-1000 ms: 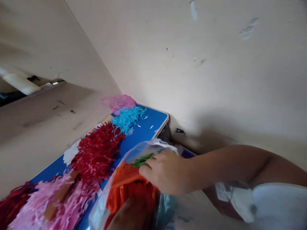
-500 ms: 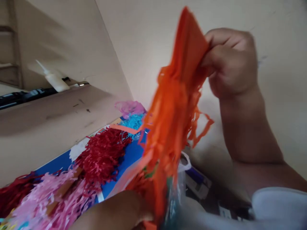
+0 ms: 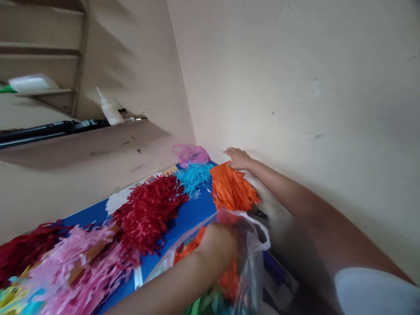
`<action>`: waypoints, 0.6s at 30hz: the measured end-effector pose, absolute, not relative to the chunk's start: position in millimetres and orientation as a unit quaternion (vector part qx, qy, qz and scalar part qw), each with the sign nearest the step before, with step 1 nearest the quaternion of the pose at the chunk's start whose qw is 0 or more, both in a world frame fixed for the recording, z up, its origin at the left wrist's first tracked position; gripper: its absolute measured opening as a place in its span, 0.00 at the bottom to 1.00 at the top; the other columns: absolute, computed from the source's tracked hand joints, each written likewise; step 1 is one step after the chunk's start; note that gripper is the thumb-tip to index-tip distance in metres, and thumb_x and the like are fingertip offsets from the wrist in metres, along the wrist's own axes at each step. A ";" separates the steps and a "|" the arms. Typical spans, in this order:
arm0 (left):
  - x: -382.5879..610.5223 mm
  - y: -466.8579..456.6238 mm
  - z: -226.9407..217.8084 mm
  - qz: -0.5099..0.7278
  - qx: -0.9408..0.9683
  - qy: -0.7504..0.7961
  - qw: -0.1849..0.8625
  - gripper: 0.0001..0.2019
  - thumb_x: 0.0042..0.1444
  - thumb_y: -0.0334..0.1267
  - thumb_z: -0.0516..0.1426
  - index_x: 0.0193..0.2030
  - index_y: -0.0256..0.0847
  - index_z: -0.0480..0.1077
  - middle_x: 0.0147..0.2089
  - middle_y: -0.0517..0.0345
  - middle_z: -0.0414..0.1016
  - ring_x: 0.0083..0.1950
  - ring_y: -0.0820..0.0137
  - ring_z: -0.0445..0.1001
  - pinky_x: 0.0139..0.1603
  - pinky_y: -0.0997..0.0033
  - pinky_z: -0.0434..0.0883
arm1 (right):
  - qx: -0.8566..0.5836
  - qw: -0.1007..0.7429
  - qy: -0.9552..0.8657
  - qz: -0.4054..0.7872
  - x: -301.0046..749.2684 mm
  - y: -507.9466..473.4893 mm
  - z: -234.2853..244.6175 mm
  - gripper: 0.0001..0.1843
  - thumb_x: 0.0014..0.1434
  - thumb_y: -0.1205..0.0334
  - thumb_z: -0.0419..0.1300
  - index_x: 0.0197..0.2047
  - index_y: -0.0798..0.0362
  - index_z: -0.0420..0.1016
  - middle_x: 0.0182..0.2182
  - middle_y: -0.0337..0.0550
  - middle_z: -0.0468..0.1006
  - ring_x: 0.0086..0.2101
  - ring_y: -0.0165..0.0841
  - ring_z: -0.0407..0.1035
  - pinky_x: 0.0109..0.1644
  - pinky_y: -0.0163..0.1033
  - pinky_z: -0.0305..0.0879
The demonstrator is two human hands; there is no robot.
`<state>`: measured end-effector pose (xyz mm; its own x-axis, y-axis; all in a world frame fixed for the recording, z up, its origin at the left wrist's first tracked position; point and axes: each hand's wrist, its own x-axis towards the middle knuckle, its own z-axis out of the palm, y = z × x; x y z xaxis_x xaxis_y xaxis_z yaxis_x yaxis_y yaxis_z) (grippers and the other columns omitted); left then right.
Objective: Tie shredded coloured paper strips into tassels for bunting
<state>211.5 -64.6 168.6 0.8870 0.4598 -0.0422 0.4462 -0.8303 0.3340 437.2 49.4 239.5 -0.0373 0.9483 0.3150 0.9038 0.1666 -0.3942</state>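
An orange crepe-paper fringe (image 3: 232, 190) lies at the far right of the blue tabletop, its uncut band toward the wall. At that band is my right hand (image 3: 239, 158), fingers stretched out and apart, touching or just above the paper. My left hand (image 3: 220, 238) reaches into a clear plastic bag (image 3: 251, 245) at the front; its fingers are hidden. Inside the bag, more orange paper strips (image 3: 229, 278) and green strips (image 3: 205, 302) show around the hand.
On the blue table (image 3: 173, 234) lie a dark red fringe pile (image 3: 147, 214), a light blue one (image 3: 195, 177), pink fringes (image 3: 72, 262) and a pink plastic bag (image 3: 192, 155). A glue bottle (image 3: 111, 113) stands on a wall shelf. Walls meet in the corner behind.
My right hand has lowered the orange fringe from in front of me to the table's far right end, and its fingers have opened. My left hand is now inside the clear bag.
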 end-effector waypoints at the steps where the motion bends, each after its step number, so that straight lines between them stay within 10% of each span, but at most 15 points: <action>1: 218.3 -63.0 168.0 0.014 0.960 0.239 0.146 0.19 0.52 0.20 0.50 0.44 0.33 0.77 0.45 0.34 0.80 0.49 0.47 0.76 0.50 0.45 0.69 | -0.636 0.262 -0.724 0.044 433.7 52.9 233.1 0.25 0.53 0.72 0.61 0.56 0.62 0.72 0.57 0.59 0.71 0.55 0.44 0.66 0.59 0.44 0.60; 8: 100.5 -90.3 169.8 0.129 0.901 0.397 -0.120 0.22 0.58 0.36 0.55 0.60 0.44 0.67 0.64 0.38 0.65 0.62 0.44 0.65 0.59 0.37 0.62 | -0.512 0.279 -0.785 0.210 428.8 -40.3 176.2 0.34 0.60 0.52 0.59 0.66 0.53 0.59 0.60 0.52 0.69 0.55 0.41 0.68 0.55 0.43 0.66; 12: 49.1 -126.2 138.4 0.134 0.820 0.545 -0.112 0.30 0.55 0.41 0.58 0.65 0.41 0.61 0.54 0.37 0.71 0.51 0.50 0.73 0.47 0.50 0.73 | -0.559 0.268 -0.742 0.256 399.4 -85.2 132.3 0.48 0.54 0.56 0.64 0.71 0.54 0.46 0.47 0.52 0.78 0.34 0.36 0.75 0.42 0.43 0.71; 18: 71.3 -161.5 117.2 0.140 0.856 0.495 0.056 0.24 0.57 0.49 0.56 0.59 0.44 0.66 0.49 0.44 0.75 0.48 0.56 0.75 0.48 0.56 0.73 | -0.493 0.321 -0.745 0.316 346.2 -76.9 120.7 0.14 0.58 0.61 0.57 0.45 0.52 0.78 0.28 0.41 0.77 0.30 0.36 0.72 0.38 0.42 0.71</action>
<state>71.3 -161.5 117.2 0.4706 0.8632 0.1831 0.8317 -0.5032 0.2348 346.2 -76.9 120.7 -0.3088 0.9365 0.1663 0.5315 0.3149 -0.7863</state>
